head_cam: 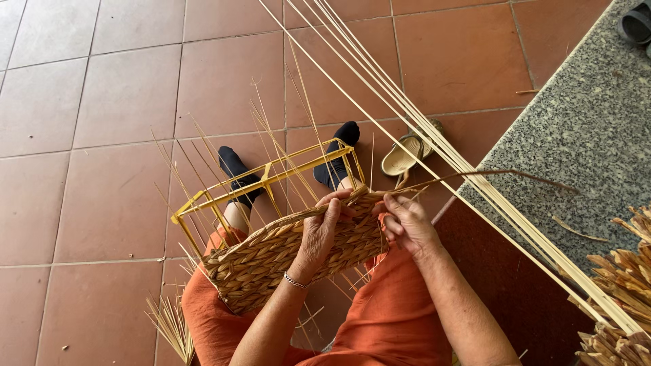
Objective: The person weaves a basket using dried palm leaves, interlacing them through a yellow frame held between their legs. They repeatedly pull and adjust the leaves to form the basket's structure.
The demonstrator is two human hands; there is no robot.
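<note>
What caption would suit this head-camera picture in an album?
Seated over terracotta tiles, left hand and right hand weave a basket on a yellow frame.

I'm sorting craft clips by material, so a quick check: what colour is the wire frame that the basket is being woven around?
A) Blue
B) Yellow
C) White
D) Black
B: the frame sticking out beyond the woven basket wall is plainly yellow, with the left hand pressed on the weave.
</note>
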